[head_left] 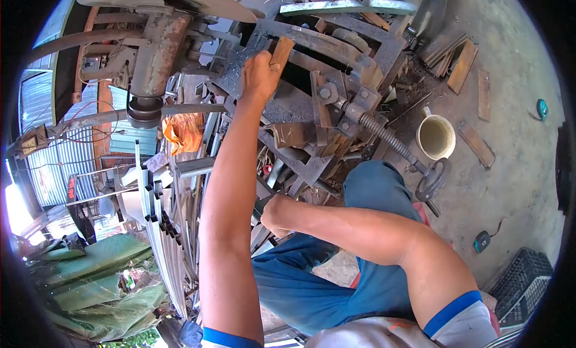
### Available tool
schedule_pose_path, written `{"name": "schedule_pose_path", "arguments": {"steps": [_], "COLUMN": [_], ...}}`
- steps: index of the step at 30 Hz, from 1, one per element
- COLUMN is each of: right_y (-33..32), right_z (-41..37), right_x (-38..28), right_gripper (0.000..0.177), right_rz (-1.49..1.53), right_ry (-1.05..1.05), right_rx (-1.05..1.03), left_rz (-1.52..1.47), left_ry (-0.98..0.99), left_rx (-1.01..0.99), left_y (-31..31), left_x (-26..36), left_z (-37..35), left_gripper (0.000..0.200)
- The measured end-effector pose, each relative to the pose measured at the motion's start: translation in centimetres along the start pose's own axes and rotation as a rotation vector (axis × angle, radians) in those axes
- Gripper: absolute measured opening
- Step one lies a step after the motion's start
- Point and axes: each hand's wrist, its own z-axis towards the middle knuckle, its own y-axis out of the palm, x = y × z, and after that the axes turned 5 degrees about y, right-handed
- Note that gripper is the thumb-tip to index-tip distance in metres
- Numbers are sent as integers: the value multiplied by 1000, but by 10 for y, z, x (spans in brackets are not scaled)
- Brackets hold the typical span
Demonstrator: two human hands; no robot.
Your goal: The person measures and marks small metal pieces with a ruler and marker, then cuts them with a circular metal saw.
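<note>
My left hand (259, 76) is stretched out over the bed of a chop saw and closed around a short flat brown strip (282, 50), which may be wood or rusty metal. Above it is the saw's large disc (216, 4), with the rusty motor body (157, 57) to the left. The vise screw (387, 136) and its handwheel (433, 180) lie to the right of that hand. Down by my knee, my right hand (278, 216) is curled into a fist beside a dark edge; what it grips, if anything, is hidden.
Long metal tubes (157, 228) lean at left, near an orange cloth (182, 133). On the concrete floor are a cream mug (435, 137), brown flat pieces (477, 145), a tape measure (482, 242), a second teal one (542, 109) and a black crate (523, 285).
</note>
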Motion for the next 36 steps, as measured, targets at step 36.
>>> {"name": "schedule_pose_path", "arguments": {"steps": [36], "right_y": [27], "right_z": [22], "right_x": [4], "right_gripper": [40], "right_rz": [120], "right_ry": [-146], "right_rx": [481], "left_rz": [219], "left_ry": [-326], "left_rx": [-79], "left_y": [22], "left_x": [-1], "left_z": [9], "left_gripper": [52]}}
